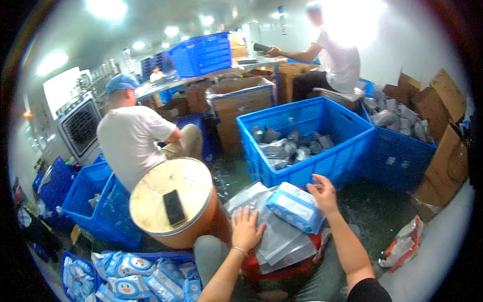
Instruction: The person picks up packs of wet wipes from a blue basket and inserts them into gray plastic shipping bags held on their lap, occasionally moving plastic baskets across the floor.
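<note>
My left hand (246, 229) lies with its fingers spread on a stack of grey translucent plastic bags (282, 240). The bags rest over something red (284, 274) between my knees. On the right part of the stack sits a blue and white soft pack of wipes (296, 206). Just beyond the pack's right end, my right hand (324, 195) is raised with its fingers loosely bent and apart, and nothing shows in it. Whether its fingertips touch the pack I cannot tell.
A round drum (188, 194) at my left bears a black phone (174, 207). Lower left, a blue crate holds several wipes packs (133, 284). Ahead, a blue crate (307, 173) contains grey wrapped packs. Two people in white shirts (133, 136) sit nearby. Cardboard (443, 166) leans at right.
</note>
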A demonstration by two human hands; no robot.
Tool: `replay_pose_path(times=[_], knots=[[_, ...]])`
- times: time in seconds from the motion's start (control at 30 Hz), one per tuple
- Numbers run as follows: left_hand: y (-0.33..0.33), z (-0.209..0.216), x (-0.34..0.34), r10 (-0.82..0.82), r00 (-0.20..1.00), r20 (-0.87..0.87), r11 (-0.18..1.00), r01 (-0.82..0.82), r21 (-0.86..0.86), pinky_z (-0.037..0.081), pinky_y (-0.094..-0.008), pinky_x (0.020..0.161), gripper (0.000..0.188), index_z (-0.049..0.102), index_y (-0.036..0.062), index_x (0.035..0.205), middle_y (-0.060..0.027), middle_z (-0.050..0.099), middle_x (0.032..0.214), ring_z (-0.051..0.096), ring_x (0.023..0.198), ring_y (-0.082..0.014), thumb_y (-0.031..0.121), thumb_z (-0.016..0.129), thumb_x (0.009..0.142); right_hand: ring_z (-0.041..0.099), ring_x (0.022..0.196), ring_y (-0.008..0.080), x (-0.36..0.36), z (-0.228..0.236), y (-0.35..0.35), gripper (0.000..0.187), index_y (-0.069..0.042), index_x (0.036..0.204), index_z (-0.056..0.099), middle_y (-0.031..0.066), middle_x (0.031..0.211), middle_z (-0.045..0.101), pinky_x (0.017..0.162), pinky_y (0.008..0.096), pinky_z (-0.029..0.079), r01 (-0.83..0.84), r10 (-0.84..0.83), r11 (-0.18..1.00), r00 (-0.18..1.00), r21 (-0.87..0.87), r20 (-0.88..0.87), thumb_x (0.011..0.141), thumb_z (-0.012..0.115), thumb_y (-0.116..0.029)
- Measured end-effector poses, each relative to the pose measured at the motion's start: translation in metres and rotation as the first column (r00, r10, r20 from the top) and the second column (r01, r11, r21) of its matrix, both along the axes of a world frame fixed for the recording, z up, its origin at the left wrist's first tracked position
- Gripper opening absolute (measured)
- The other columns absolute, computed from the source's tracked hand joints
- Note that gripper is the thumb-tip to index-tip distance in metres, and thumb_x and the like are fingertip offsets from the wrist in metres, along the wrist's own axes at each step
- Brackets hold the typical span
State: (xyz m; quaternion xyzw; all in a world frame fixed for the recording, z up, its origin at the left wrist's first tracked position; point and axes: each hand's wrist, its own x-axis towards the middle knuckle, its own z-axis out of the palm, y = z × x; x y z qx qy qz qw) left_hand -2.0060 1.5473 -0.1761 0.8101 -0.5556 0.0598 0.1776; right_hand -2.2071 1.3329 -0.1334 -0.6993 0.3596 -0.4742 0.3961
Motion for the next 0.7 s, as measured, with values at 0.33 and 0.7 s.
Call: replay_pose_path(times=[0.33,0.7], knots=[[-0.004,0.009,0.0,-0.009,0.996,-0.084,0.999,0.005,-0.037,0.016,-0.0543,0.114,0.059,0.052,0.0116,0.134,-0.0181,0.038,0.147,0.027,0.14,-0.0367,0.044,0.062,0.086,0.064,0.083,0.0193,0.004,0.017,-0.069,0.053,-0.004,0.126,0.054,0.0104,0.106,0.064,0.073,0.0281,0.052,-0.143,0.091,0.98,0.94,0.139,0.329,0.084,0.073,-0.031],[-0.01,0.01,-0.003,-0.022,0.992,-0.124,0.996,0.01,-0.094,0.019,-0.0537,0.113,0.059,0.055,0.0126,0.131,-0.0167,0.041,0.145,0.03,0.138,-0.0351,0.039,0.07,0.08,0.045,0.119,0.045,-0.011,0.135,-0.274,0.117,-0.015,0.151,0.012,0.025,0.138,0.036,0.101,0.0667,0.033,-0.551,0.043,0.833,0.16,0.053,0.986,0.067,0.061,-0.08]])
